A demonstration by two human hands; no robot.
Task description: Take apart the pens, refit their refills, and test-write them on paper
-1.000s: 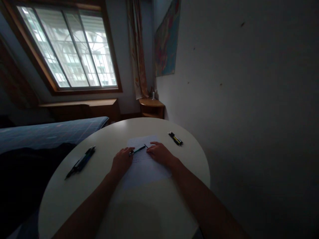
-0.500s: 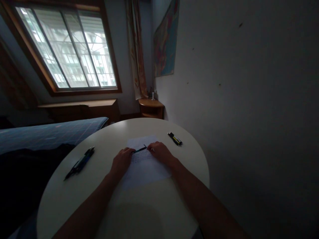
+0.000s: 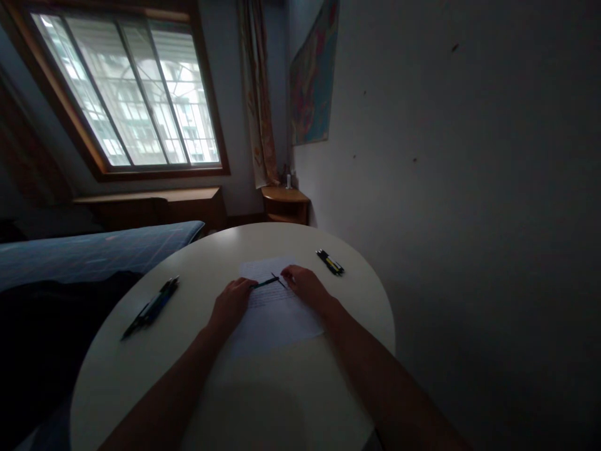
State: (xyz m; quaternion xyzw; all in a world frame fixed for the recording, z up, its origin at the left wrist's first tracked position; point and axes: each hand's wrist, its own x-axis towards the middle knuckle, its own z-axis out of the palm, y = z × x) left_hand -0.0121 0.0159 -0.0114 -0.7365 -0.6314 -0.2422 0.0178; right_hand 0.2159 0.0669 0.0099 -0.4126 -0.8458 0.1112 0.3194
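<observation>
A sheet of paper (image 3: 277,316) with faint lines of writing lies on the round white table (image 3: 141,376). My left hand (image 3: 230,304) rests on the paper's left edge, its fingers closed on the near end of a dark green pen (image 3: 264,282). My right hand (image 3: 305,285) sits on the paper's right side, fingers pinched at a thin dark piece by the pen's far tip. The room is dim, so what the right fingers grip is too small to name.
Several dark pens (image 3: 153,307) lie together on the table's left. Two or three pens with yellow marks (image 3: 330,262) lie at the far right near the wall. A bed with a blue cover (image 3: 89,250) stands to the left, below a window (image 3: 126,94).
My right hand has shifted slightly toward the pen's tip and drawn its fingers into a pinch. The pen has turned a little on the paper. My left hand has barely moved.
</observation>
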